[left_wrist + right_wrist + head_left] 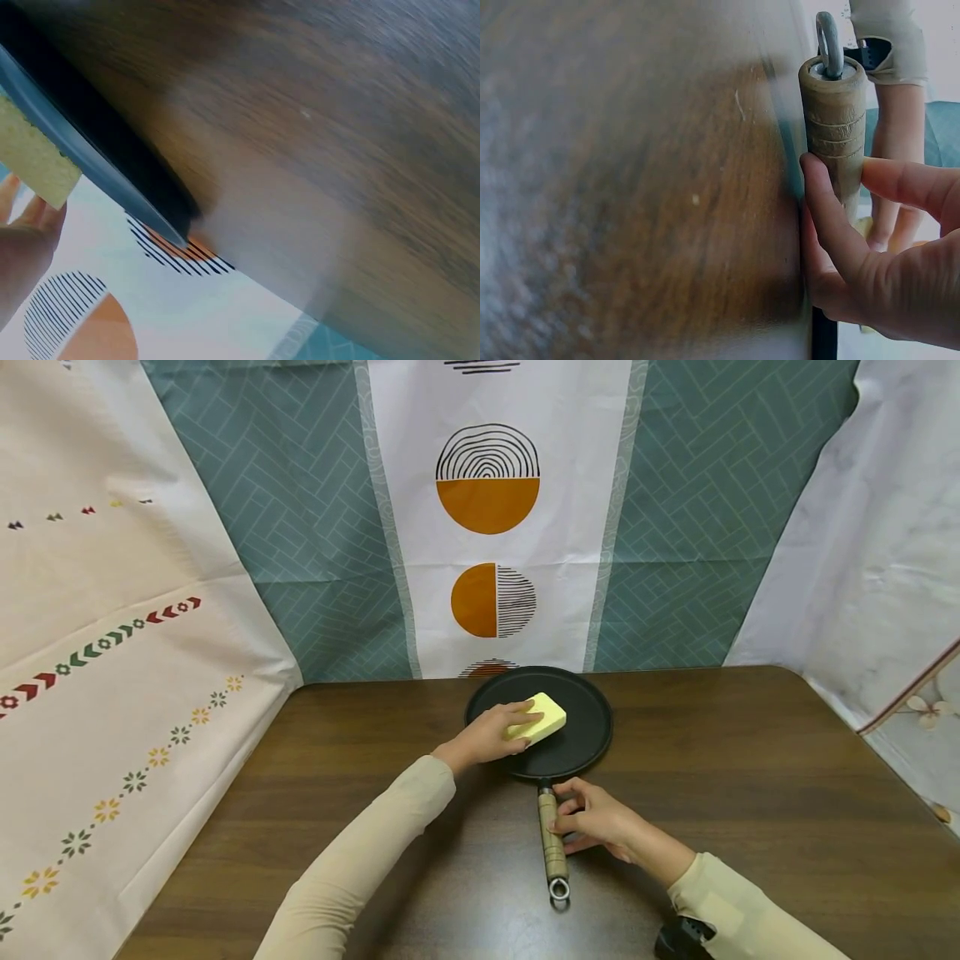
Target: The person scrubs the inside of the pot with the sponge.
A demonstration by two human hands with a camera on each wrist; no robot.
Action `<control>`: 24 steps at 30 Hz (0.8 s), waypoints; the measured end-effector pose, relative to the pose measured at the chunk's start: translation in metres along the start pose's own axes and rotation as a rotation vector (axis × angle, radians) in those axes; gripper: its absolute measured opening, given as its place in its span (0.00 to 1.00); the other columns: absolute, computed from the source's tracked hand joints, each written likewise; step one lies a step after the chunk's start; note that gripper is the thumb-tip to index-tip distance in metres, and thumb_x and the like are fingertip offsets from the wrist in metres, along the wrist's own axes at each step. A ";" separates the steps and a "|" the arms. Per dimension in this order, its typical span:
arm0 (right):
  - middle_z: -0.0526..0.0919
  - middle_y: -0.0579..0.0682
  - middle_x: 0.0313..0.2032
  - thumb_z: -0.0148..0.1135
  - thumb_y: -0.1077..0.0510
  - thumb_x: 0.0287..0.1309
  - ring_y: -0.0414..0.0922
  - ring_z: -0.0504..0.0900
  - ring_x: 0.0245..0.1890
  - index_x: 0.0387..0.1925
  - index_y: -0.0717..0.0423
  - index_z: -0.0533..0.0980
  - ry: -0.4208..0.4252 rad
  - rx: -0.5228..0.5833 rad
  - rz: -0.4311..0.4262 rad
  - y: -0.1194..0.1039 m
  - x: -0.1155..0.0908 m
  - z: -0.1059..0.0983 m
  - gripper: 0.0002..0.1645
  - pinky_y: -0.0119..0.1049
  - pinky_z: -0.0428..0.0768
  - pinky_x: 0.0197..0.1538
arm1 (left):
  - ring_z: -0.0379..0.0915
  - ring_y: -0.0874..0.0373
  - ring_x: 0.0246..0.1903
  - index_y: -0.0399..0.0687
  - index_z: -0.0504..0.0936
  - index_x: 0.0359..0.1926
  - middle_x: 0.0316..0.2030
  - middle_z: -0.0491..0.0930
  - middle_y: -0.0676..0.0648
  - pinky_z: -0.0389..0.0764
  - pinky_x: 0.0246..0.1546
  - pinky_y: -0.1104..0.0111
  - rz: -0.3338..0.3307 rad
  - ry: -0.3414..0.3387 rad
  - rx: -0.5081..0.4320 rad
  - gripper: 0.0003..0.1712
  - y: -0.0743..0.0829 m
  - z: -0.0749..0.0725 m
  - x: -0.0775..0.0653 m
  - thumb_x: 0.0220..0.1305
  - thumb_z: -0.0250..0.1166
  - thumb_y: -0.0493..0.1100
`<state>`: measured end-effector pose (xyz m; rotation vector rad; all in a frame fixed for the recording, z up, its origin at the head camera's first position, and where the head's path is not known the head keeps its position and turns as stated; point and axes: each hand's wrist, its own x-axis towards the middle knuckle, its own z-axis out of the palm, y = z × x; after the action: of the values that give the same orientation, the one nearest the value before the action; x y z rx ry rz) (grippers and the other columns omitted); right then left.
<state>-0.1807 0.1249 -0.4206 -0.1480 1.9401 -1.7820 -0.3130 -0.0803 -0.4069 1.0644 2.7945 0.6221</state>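
A flat black frying pan with a wooden handle lies on the table, the handle towards me. My left hand grips a yellow sponge over the pan's surface. In the left wrist view the sponge sits above the pan's rim, a thin green edge along its underside. My right hand pinches the handle from the right. The right wrist view shows thumb and fingers on either side of the handle, below its metal ring.
The brown wooden table extends to both sides of the pan. Behind it hangs a patterned cloth, close to the pan's far rim. Light cloths hang at the left and right. A black band sits at the right sleeve.
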 end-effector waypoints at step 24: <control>0.69 0.58 0.38 0.63 0.69 0.53 0.47 0.77 0.34 0.62 0.73 0.58 -0.008 -0.005 -0.005 -0.001 -0.001 0.000 0.36 0.48 0.83 0.38 | 0.62 0.37 0.62 0.49 0.71 0.67 0.69 0.62 0.40 0.62 0.61 0.48 -0.422 0.377 -0.018 0.30 -0.058 -0.023 -0.025 0.64 0.62 0.46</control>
<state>-0.1803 0.1256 -0.4195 -0.1620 1.9404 -1.7775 -0.3346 -0.1435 -0.4107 0.3503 3.1743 0.8594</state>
